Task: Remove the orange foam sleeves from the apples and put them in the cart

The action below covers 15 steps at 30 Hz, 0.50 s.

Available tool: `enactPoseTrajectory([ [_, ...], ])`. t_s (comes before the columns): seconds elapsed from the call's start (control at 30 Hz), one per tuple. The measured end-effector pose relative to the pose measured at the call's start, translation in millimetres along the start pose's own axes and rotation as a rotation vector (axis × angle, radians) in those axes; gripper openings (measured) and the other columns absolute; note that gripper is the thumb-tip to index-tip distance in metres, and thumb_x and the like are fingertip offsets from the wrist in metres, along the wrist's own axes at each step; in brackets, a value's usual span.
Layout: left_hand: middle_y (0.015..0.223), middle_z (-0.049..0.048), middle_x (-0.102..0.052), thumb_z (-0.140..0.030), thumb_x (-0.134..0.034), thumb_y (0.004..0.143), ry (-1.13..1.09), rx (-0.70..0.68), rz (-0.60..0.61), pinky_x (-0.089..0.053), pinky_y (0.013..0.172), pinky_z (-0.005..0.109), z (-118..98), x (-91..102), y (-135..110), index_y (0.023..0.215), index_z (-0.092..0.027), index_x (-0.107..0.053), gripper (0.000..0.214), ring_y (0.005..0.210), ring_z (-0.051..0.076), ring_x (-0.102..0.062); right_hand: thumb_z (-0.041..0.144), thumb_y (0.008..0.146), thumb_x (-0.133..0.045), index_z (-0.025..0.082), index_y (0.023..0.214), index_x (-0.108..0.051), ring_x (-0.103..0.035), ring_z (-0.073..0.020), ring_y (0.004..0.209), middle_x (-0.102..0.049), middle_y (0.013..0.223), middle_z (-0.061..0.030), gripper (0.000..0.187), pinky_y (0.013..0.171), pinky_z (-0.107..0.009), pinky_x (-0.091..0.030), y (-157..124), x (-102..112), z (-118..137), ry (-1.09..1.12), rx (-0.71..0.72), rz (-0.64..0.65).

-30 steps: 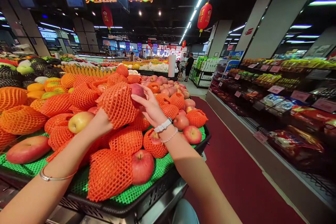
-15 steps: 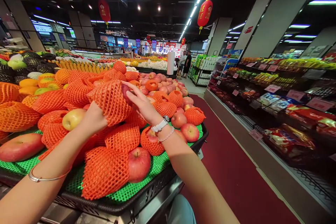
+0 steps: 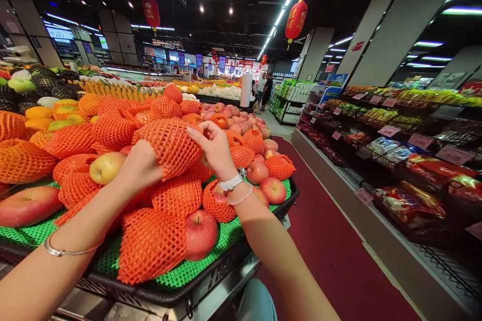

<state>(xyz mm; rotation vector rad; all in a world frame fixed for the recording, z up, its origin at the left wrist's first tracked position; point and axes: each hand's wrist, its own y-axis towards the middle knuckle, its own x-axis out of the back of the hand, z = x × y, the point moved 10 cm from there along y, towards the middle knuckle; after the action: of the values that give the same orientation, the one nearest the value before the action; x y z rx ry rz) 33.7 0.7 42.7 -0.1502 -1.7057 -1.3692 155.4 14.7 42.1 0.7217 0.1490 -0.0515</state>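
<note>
An apple in an orange foam net sleeve (image 3: 169, 148) is held above the pile, between my two hands. My left hand (image 3: 141, 163) is closed at the sleeve's near left side, its fingers hidden by the netting. With thumb and fingers, my right hand (image 3: 216, 150) pinches the sleeve's right edge. The net hides the apple now. Below lie more netted apples (image 3: 176, 198) and a bare red apple (image 3: 201, 234) partly against a sleeve. A yellowish apple (image 3: 108, 168) rests just left of my left wrist.
The fruit lies on green mesh matting (image 3: 176, 278) in a black crate (image 3: 165, 297). Bare pink apples (image 3: 237, 123) are heaped behind. Shelves of packaged goods (image 3: 410, 205) line the right side, past a dark red floor strip (image 3: 320, 241). People (image 3: 266, 91) stand far back.
My right hand has gone from flat, spread fingers beside the exposed apple to a pinch on the sleeve's edge. The netting now covers the apple's right end.
</note>
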Motion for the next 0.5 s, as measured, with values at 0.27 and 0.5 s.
enactPoseTrajectory([
  [0.27, 0.091, 0.0063, -0.068, -0.034, -0.058, 0.079, -0.709, 0.258, -0.248, -0.050, 0.087, 0.039, 16, 9.1, 5, 0.094, -0.014, -0.061, 0.025, 0.085, 0.020, -0.061, 0.035, 0.071, -0.074, 0.026, 0.113, -0.043, -0.043, -0.0091, 0.055, -0.044, 0.061, 0.0097, 0.053, 0.057, -0.025, -0.037, -4, -8, 12, -0.112, 0.069, 0.154],
  [0.5, 0.100, 0.0087, -0.065, -0.044, -0.071, 0.064, -0.747, 0.508, -0.408, -0.045, 0.100, 0.043, 62, -5.9, -16, 0.095, -0.016, -0.057, 0.045, 0.101, 0.025, -0.060, 0.033, 0.078, -0.065, 0.025, 0.104, -0.050, -0.043, -0.0094, 0.059, -0.044, 0.070, 0.0044, 0.030, 0.056, -0.025, -0.041, -12, 29, 39, -0.364, 0.289, -0.270],
])
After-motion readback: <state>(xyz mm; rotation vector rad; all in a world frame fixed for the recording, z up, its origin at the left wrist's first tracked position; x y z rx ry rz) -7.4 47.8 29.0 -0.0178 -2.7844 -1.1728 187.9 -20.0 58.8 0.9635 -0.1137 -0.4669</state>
